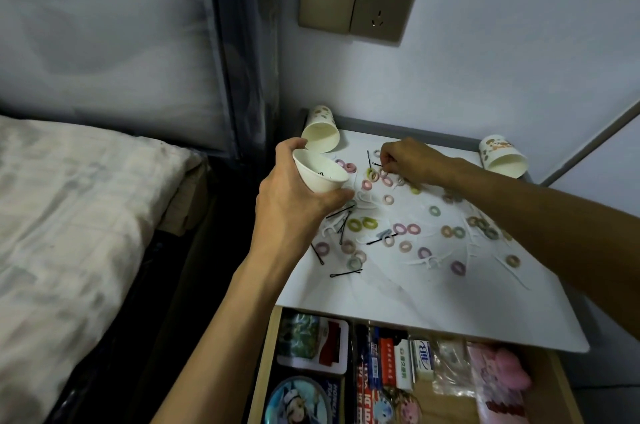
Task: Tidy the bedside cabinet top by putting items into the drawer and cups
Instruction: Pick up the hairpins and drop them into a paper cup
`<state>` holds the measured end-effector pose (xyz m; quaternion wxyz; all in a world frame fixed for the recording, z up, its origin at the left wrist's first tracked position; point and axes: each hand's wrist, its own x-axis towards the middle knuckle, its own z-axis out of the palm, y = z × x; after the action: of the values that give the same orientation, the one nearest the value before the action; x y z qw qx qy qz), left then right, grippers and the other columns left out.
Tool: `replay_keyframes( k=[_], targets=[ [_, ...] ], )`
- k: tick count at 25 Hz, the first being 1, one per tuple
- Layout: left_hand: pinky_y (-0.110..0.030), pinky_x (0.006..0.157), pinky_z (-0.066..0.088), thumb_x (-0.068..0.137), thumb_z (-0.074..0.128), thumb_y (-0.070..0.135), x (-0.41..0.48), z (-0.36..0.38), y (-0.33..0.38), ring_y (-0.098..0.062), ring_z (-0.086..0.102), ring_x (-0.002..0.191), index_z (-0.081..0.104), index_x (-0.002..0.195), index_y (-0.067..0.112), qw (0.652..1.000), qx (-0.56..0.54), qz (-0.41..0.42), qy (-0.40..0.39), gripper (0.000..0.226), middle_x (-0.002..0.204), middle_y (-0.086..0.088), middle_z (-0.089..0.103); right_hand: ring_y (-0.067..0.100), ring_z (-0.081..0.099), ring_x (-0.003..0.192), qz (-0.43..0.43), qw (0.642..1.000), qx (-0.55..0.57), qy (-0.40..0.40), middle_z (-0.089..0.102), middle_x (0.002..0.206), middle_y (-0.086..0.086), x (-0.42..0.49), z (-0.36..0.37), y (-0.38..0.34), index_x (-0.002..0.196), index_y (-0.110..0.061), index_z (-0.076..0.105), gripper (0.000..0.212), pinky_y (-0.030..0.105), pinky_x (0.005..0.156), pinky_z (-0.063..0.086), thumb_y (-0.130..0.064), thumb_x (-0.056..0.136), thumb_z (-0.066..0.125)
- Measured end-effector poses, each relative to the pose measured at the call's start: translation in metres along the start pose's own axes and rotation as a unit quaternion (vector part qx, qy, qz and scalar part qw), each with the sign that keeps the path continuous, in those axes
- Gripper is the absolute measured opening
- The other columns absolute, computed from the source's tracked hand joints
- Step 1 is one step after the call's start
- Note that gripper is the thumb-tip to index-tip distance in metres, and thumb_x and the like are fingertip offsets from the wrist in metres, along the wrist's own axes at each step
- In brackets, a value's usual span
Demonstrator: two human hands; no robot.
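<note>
- Three paper cups show. The left hand point(294, 205) grips one, the held cup point(322, 179), at centre left of the frame. Its fingers curl round the cup's wall, and the mouth tilts up and to the right. A thin dark thing lies inside.
- Just above it, the back cup point(322, 132) lies on its side at the upper left corner of the white top point(415, 306), mouth toward the camera.
- The right cup point(504, 157) lies on its side at the upper right corner of the top, well apart from the other two.
- The right hand point(412, 162) reaches in from the right edge of the frame, above centre. Thumb and finger pinch together on a thin black pin point(378, 164). Whether the pin touches the top cannot be told.
- Many pastel hair ties point(355, 224) are scattered over the middle of the top.
- Several black hairpins point(346, 273) lie among them, mostly toward the left side.
- White floss picks point(433, 262) lie mixed in, some under the rings.
- The drawer point(266, 354) stands open at the bottom of the frame, below the front edge of the top. It is packed with boxes, packets and a round tin.
- The bed point(69, 215) fills the left side of the frame.
- A socket point(381, 4) sits on the wall at upper centre.
</note>
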<state>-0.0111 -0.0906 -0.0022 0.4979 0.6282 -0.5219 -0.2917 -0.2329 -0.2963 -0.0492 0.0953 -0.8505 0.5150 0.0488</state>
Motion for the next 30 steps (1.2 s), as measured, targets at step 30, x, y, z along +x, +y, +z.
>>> replay_keyframes(
  k=[30],
  targets=[
    [-0.015, 0.071, 0.049, 0.064, 0.09, 0.032, 0.002, 0.002, 0.001, 0.002, 0.058, 0.087, 0.044, 0.13, 0.031, 1.0, -0.006, -0.003, 0.0, 0.08, 0.091, 0.025, 0.054, 0.013, 0.057, 0.074, -0.012, 0.998, 0.03, 0.044, 0.068, 0.083, 0.003, -0.005, -0.005, 0.002, 0.084, -0.012, 0.066, 0.006, 0.027, 0.061, 0.039, -0.009, 0.087, 0.063]
  ],
)
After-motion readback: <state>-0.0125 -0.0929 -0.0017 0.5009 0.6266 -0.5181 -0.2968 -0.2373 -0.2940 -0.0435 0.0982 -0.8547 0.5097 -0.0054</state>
